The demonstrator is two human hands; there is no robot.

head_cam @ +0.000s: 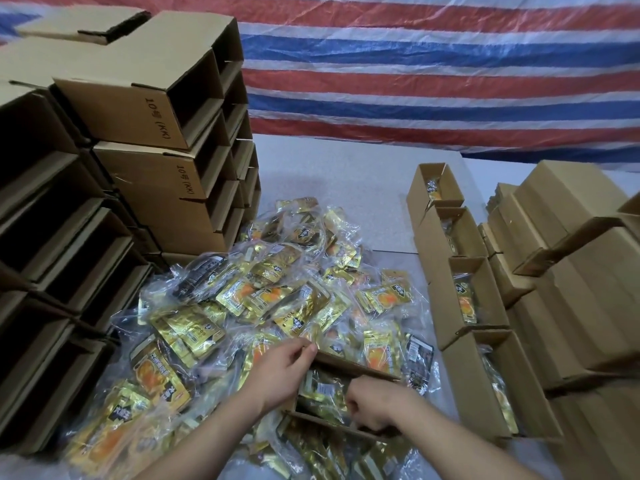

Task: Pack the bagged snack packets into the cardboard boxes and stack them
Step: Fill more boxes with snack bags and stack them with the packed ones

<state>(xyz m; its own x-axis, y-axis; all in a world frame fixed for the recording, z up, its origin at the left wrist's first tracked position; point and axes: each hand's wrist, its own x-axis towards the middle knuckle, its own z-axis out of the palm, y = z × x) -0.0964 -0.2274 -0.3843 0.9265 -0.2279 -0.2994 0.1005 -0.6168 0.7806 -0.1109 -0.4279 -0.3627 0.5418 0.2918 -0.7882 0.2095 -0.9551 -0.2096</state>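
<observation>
A heap of clear bags with gold and orange snack packets (277,289) covers the middle of the table. An open cardboard box (360,367) lies on the near side of the heap, with a bag of packets (320,393) inside it. My left hand (287,368) pinches the far left corner of the box's rim. My right hand (375,403) reaches into the box with curled fingers and grips the bag near the front wall.
Tall stacks of empty open boxes (145,109) fill the left side. A row of open boxes holding packets (464,296) runs along the right, with closed boxes (581,271) stacked beyond. A red, white and blue striped tarp (433,71) hangs behind.
</observation>
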